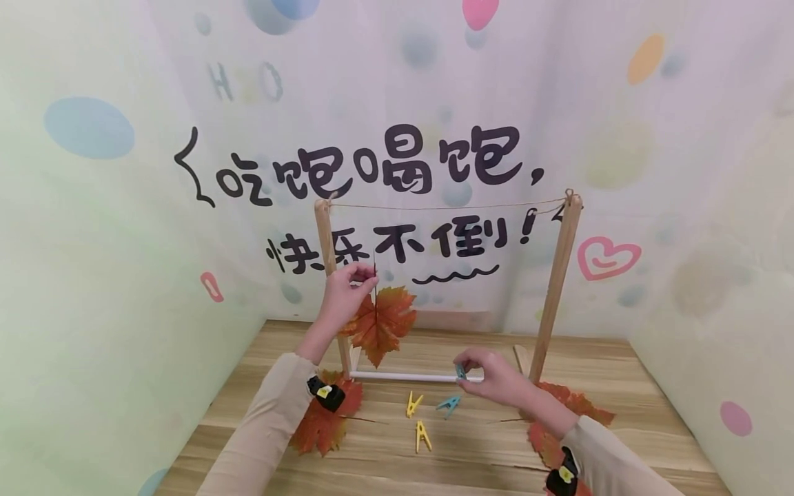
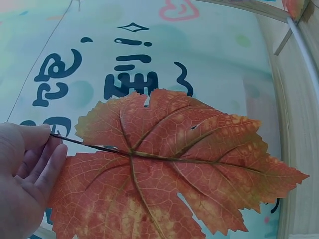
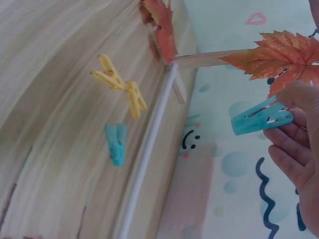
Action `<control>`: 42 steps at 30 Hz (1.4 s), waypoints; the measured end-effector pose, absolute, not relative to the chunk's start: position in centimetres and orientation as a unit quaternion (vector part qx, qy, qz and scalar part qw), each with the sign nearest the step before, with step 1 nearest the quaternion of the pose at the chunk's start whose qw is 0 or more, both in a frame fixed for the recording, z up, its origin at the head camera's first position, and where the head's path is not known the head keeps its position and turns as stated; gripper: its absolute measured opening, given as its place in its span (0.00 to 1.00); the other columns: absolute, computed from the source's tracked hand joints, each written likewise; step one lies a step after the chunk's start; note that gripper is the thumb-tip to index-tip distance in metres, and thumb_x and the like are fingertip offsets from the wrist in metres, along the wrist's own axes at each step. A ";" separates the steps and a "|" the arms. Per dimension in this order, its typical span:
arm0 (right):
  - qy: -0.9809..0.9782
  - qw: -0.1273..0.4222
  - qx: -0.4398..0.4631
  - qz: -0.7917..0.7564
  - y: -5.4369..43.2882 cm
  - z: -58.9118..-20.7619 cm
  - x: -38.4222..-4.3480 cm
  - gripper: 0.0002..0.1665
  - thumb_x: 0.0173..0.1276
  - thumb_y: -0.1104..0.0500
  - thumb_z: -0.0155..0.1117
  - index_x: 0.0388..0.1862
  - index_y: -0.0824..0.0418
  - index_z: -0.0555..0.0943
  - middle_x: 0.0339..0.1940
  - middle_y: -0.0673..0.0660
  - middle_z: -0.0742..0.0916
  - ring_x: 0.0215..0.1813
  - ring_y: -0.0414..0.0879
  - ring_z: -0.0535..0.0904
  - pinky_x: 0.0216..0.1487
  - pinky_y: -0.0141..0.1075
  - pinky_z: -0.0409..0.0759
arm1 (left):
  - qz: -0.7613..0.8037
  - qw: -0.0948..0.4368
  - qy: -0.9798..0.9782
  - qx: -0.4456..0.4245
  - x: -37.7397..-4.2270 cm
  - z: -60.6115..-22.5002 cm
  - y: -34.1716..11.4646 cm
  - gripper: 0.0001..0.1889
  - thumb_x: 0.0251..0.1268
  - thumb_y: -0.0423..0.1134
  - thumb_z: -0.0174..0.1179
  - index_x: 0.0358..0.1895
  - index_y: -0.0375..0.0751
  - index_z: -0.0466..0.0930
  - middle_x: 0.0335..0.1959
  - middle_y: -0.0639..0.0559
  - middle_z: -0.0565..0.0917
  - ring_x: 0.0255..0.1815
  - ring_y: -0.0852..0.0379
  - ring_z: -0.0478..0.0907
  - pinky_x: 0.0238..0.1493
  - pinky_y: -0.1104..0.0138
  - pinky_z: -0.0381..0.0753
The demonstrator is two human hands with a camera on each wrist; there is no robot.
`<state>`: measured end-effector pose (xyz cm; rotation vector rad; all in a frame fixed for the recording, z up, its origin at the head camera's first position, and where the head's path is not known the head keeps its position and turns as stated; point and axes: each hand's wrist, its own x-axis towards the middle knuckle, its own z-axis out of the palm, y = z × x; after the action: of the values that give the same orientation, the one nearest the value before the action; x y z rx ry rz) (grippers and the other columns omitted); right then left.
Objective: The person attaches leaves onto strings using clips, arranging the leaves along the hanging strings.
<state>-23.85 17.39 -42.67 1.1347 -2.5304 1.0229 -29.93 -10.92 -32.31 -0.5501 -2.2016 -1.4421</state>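
My left hand (image 1: 349, 293) pinches the dark stem of an orange-red maple leaf (image 1: 384, 322), which hangs point down beside the frame's left post. The left wrist view shows the leaf (image 2: 169, 164) spread wide, its stem between thumb and fingers. My right hand (image 1: 493, 377) holds a blue clothespin (image 3: 259, 117) between thumb and fingers, low over the frame's right half. A thin string (image 1: 434, 207) runs between the tops of two wooden posts, above both hands. On the table lie two yellow clothespins (image 1: 422, 437) and another blue clothespin (image 1: 449, 406).
The wooden post (image 1: 558, 289) on the right and the post (image 1: 325, 234) on the left are joined low by a white rod (image 1: 403, 377). More autumn leaves (image 1: 322, 420) lie left and right on the wooden table (image 1: 477, 455). A printed curtain (image 1: 397, 83) stands behind.
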 end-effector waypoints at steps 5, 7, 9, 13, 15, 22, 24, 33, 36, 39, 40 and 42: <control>-0.851 0.105 0.382 0.345 17.2 -40.7 -24.0 0.14 0.52 0.67 0.68 0.39 0.66 0.79 0.32 0.53 0.84 0.34 0.41 0.80 0.37 0.33 0.80 | -0.539 0.234 -0.785 -0.195 -29.8 -31.3 -10.5 0.06 0.55 0.28 0.61 0.36 0.28 0.79 0.31 0.38 0.81 0.32 0.48 0.78 0.32 0.75 0.77; -0.848 0.113 0.382 0.350 17.1 -39.8 -24.1 0.14 0.51 0.67 0.68 0.39 0.66 0.79 0.32 0.54 0.84 0.34 0.41 0.80 0.37 0.33 0.80 | -0.543 0.240 -0.782 -0.191 -30.0 -31.1 -10.3 0.06 0.55 0.28 0.61 0.36 0.28 0.79 0.31 0.38 0.82 0.32 0.48 0.78 0.31 0.77 0.75; -0.841 0.120 0.386 0.359 17.0 -39.1 -24.3 0.15 0.51 0.69 0.67 0.40 0.68 0.79 0.32 0.54 0.84 0.34 0.42 0.81 0.38 0.33 0.80 | -0.546 0.244 -0.780 -0.186 -30.2 -30.9 -10.1 0.07 0.54 0.28 0.62 0.36 0.28 0.79 0.32 0.38 0.82 0.32 0.48 0.79 0.31 0.77 0.75; -0.830 0.137 0.392 0.372 16.2 -37.1 -24.4 0.16 0.50 0.73 0.67 0.40 0.70 0.79 0.31 0.57 0.84 0.33 0.46 0.82 0.37 0.33 0.80 | -0.544 0.257 -0.780 -0.174 -31.0 -30.6 -9.9 0.06 0.54 0.28 0.62 0.36 0.29 0.80 0.31 0.39 0.82 0.32 0.50 0.79 0.31 0.76 0.76; -0.822 0.144 0.396 0.384 15.6 -35.7 -24.1 0.16 0.48 0.75 0.66 0.39 0.72 0.78 0.30 0.60 0.84 0.33 0.49 0.82 0.37 0.35 0.81 | -0.543 0.264 -0.779 -0.170 -31.1 -30.4 -9.9 0.07 0.54 0.29 0.62 0.36 0.29 0.80 0.31 0.40 0.82 0.31 0.50 0.79 0.31 0.76 0.75; -0.800 0.144 0.397 0.427 14.1 -31.7 -23.0 0.14 0.48 0.78 0.63 0.37 0.76 0.77 0.30 0.66 0.82 0.32 0.55 0.81 0.36 0.43 0.81 | -0.523 0.295 -0.786 -0.148 -31.1 -29.5 -9.7 0.06 0.55 0.29 0.62 0.36 0.31 0.80 0.31 0.40 0.82 0.30 0.50 0.79 0.30 0.73 0.69; -0.800 0.149 0.390 0.431 14.1 -31.5 -23.5 0.14 0.49 0.77 0.64 0.38 0.75 0.77 0.31 0.65 0.83 0.32 0.55 0.81 0.36 0.42 0.81 | -0.523 0.300 -0.784 -0.144 -31.0 -29.2 -9.6 0.06 0.55 0.30 0.62 0.36 0.31 0.80 0.31 0.40 0.83 0.30 0.50 0.78 0.30 0.74 0.69; -0.791 0.148 0.359 0.473 13.7 -30.4 -25.7 0.16 0.53 0.71 0.66 0.41 0.72 0.77 0.35 0.63 0.83 0.36 0.50 0.81 0.41 0.38 0.80 | -0.530 0.327 -0.770 -0.137 -31.5 -28.4 -9.6 0.06 0.55 0.28 0.60 0.36 0.28 0.80 0.31 0.39 0.82 0.29 0.49 0.78 0.32 0.73 0.73; -0.789 0.149 0.349 0.484 13.3 -29.6 -26.0 0.15 0.54 0.70 0.66 0.42 0.72 0.77 0.35 0.63 0.83 0.36 0.48 0.81 0.40 0.35 0.80 | -0.531 0.324 -0.772 -0.130 -31.6 -28.1 -9.6 0.07 0.56 0.28 0.60 0.37 0.28 0.80 0.32 0.39 0.82 0.30 0.49 0.78 0.33 0.71 0.74; -0.786 0.150 0.341 0.493 13.1 -28.9 -26.2 0.15 0.55 0.69 0.66 0.42 0.72 0.77 0.36 0.63 0.83 0.37 0.48 0.81 0.40 0.32 0.80 | -0.534 0.319 -0.773 -0.124 -31.8 -28.0 -9.5 0.08 0.56 0.28 0.60 0.38 0.27 0.80 0.33 0.39 0.82 0.31 0.49 0.78 0.34 0.70 0.75; -0.786 0.150 0.339 0.494 13.0 -28.7 -26.3 0.15 0.55 0.69 0.66 0.42 0.72 0.77 0.36 0.63 0.83 0.37 0.48 0.81 0.41 0.31 0.79 | -0.535 0.319 -0.773 -0.122 -31.8 -27.9 -9.5 0.08 0.56 0.28 0.60 0.38 0.27 0.80 0.33 0.39 0.82 0.31 0.49 0.78 0.34 0.69 0.76; -0.784 0.151 0.337 0.500 12.8 -28.4 -26.5 0.16 0.56 0.68 0.65 0.43 0.72 0.77 0.36 0.63 0.83 0.38 0.48 0.81 0.41 0.31 0.79 | -0.537 0.318 -0.773 -0.118 -32.0 -27.9 -9.5 0.07 0.56 0.29 0.60 0.38 0.28 0.80 0.33 0.39 0.82 0.31 0.49 0.79 0.34 0.69 0.76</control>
<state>-26.49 12.79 -28.41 0.9661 -2.2496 1.4346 -32.00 -9.55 -27.89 -0.3103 -2.0333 -1.4121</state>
